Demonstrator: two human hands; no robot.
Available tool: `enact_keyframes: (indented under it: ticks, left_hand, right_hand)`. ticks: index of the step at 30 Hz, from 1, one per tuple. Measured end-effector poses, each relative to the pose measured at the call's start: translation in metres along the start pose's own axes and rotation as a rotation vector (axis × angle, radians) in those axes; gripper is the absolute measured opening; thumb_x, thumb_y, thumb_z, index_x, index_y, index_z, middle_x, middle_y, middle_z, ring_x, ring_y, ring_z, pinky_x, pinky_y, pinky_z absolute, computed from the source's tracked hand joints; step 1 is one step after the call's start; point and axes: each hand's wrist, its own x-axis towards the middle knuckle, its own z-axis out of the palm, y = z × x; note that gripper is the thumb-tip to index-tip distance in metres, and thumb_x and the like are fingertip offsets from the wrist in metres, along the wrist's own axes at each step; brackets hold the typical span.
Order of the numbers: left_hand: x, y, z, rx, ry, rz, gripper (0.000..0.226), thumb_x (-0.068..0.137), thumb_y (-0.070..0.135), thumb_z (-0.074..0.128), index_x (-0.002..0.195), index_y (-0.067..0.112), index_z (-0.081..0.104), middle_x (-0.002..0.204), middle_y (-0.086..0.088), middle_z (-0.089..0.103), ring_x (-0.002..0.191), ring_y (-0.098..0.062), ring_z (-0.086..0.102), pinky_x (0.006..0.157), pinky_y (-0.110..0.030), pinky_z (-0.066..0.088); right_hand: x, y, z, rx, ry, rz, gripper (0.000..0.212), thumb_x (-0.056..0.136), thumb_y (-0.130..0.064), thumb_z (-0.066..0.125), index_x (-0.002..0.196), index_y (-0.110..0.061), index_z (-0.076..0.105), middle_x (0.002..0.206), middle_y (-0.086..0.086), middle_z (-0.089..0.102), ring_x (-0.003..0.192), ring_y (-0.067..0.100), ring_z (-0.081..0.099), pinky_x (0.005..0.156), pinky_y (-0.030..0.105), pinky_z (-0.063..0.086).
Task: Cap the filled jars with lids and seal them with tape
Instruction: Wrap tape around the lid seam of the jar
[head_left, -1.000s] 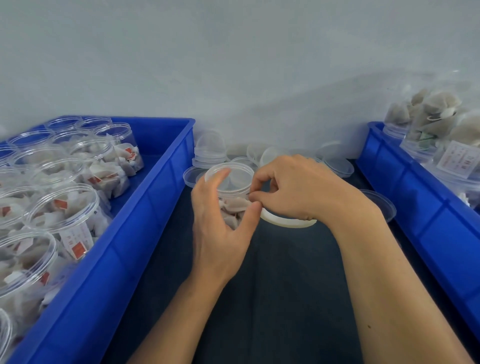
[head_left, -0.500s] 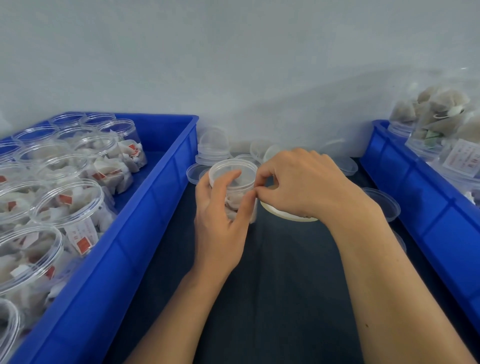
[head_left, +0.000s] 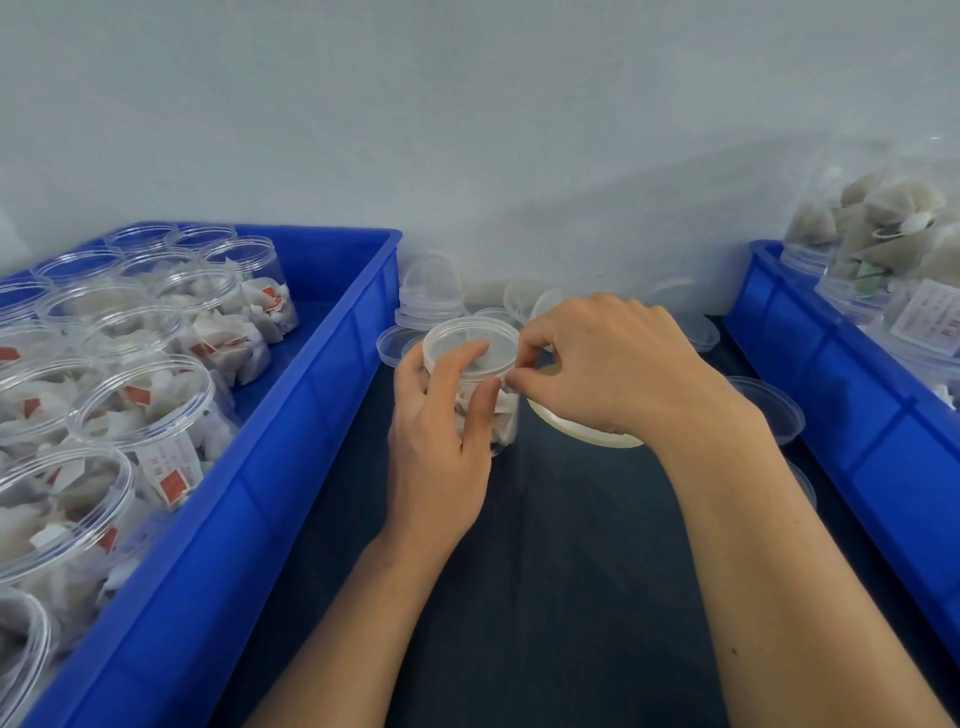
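Observation:
A clear jar (head_left: 470, 343) of white tea bags, capped with a clear lid, stands tilted on the dark table. My left hand (head_left: 436, 441) grips it from the near left, thumb on its front and fingers round the side. At the jar's right side, just under the lid's rim, my right hand (head_left: 613, 369) pinches the tape with thumb and forefinger. The clear strip itself is hard to make out. A white tape roll (head_left: 582, 434) lies under my right hand, mostly hidden.
The left blue crate (head_left: 291, 431) holds several open filled jars (head_left: 145, 395). A right blue crate (head_left: 857, 415) holds more filled jars. Loose clear lids (head_left: 428, 291) are piled by the wall behind the jar, and others (head_left: 769, 405) lie at the right.
The jar has been tipped more upright between my hands, and my left thumb has slid onto its front. My right fingers stay pinched at the lid's edge.

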Motion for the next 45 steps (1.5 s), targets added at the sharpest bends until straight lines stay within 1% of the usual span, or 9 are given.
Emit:
enact_keyframes:
  ticks: [7, 13, 17, 23, 30, 36, 39, 43, 45]
  left_hand:
    - [0.004, 0.001, -0.008, -0.042, 0.092, -0.031, 0.027, 0.112, 0.039, 0.052, 0.137, 0.034, 0.060, 0.138, 0.000, 0.057, 0.118, 0.007, 0.055, 0.086, -0.005, 0.043]
    - [0.008, 0.008, -0.012, -0.043, 0.078, -0.137, 0.015, 0.111, 0.046, 0.049, 0.124, 0.053, 0.052, 0.118, 0.003, 0.057, 0.101, -0.003, 0.062, 0.076, -0.016, 0.049]
    - [0.011, 0.008, -0.016, 0.008, 0.065, -0.156, 0.015, 0.108, 0.051, 0.046, 0.120, 0.045, 0.053, 0.111, 0.001, 0.057, 0.089, -0.005, 0.061, 0.071, -0.025, 0.047]
    - [0.015, 0.009, -0.021, 0.043, 0.065, -0.215, 0.018, 0.108, 0.053, 0.045, 0.117, 0.041, 0.055, 0.106, -0.003, 0.061, 0.087, -0.014, 0.063, 0.069, -0.040, 0.052]
    - [0.018, 0.008, -0.026, -0.015, 0.036, -0.250, 0.017, 0.106, 0.055, 0.047, 0.113, 0.043, 0.056, 0.102, -0.006, 0.063, 0.079, -0.019, 0.064, 0.065, -0.036, 0.046]
    - [0.018, 0.010, -0.023, -0.073, 0.046, -0.260, 0.016, 0.107, 0.052, 0.048, 0.118, 0.043, 0.055, 0.111, -0.006, 0.057, 0.080, -0.012, 0.062, 0.070, -0.033, 0.048]
    - [0.016, 0.012, -0.022, -0.114, 0.050, -0.275, 0.017, 0.105, 0.053, 0.044, 0.116, 0.046, 0.054, 0.116, -0.003, 0.053, 0.086, -0.008, 0.061, 0.077, -0.033, 0.049]
    - [0.014, 0.015, -0.022, -0.128, 0.038, -0.273, 0.020, 0.102, 0.052, 0.043, 0.118, 0.048, 0.055, 0.121, 0.003, 0.051, 0.100, 0.009, 0.057, 0.080, -0.007, 0.040]
    - [0.014, 0.015, -0.022, -0.163, 0.035, -0.278, 0.021, 0.099, 0.054, 0.046, 0.117, 0.048, 0.056, 0.124, 0.005, 0.054, 0.106, 0.003, 0.058, 0.088, -0.015, 0.044]
  right_hand:
    - [0.000, 0.002, -0.003, 0.111, -0.027, 0.073, 0.043, 0.084, -0.079, 0.056, 0.108, -0.044, 0.060, 0.099, -0.011, 0.064, 0.095, 0.020, 0.060, 0.076, 0.037, 0.039]
    - [-0.001, -0.002, -0.005, 0.157, -0.047, 0.028, 0.042, 0.100, -0.056, 0.052, 0.081, -0.021, 0.062, 0.072, -0.008, 0.056, 0.072, 0.013, 0.050, 0.078, 0.034, 0.034]
    - [0.002, -0.004, -0.003, 0.154, 0.006, 0.061, 0.044, 0.103, -0.042, 0.046, 0.068, -0.016, 0.047, 0.067, -0.004, 0.051, 0.070, 0.016, 0.048, 0.091, 0.039, 0.030]
    - [0.002, -0.016, 0.007, 0.012, 0.168, 0.037, 0.041, 0.099, -0.043, 0.046, 0.067, -0.019, 0.040, 0.067, -0.003, 0.046, 0.070, 0.024, 0.046, 0.078, 0.039, 0.018]
    - [0.004, -0.017, 0.017, -0.095, 0.263, 0.004, 0.042, 0.099, -0.051, 0.045, 0.069, -0.023, 0.035, 0.068, -0.005, 0.044, 0.072, 0.023, 0.044, 0.075, 0.035, 0.010]
    - [0.006, -0.010, 0.012, 0.031, 0.220, 0.008, 0.043, 0.099, -0.055, 0.048, 0.074, -0.020, 0.048, 0.073, -0.004, 0.053, 0.077, 0.024, 0.051, 0.078, 0.039, 0.018]
    - [0.005, -0.009, 0.005, 0.078, 0.203, 0.003, 0.043, 0.099, -0.053, 0.050, 0.075, -0.017, 0.050, 0.074, -0.003, 0.057, 0.080, 0.024, 0.053, 0.079, 0.041, 0.020]
    - [0.003, -0.010, -0.002, 0.092, 0.164, 0.001, 0.040, 0.099, -0.051, 0.050, 0.076, -0.019, 0.052, 0.077, -0.002, 0.060, 0.082, 0.023, 0.054, 0.090, 0.044, 0.029]
    - [0.002, -0.009, -0.004, 0.114, 0.154, 0.002, 0.035, 0.100, -0.048, 0.049, 0.073, -0.024, 0.050, 0.076, -0.003, 0.060, 0.082, 0.022, 0.055, 0.091, 0.044, 0.029]
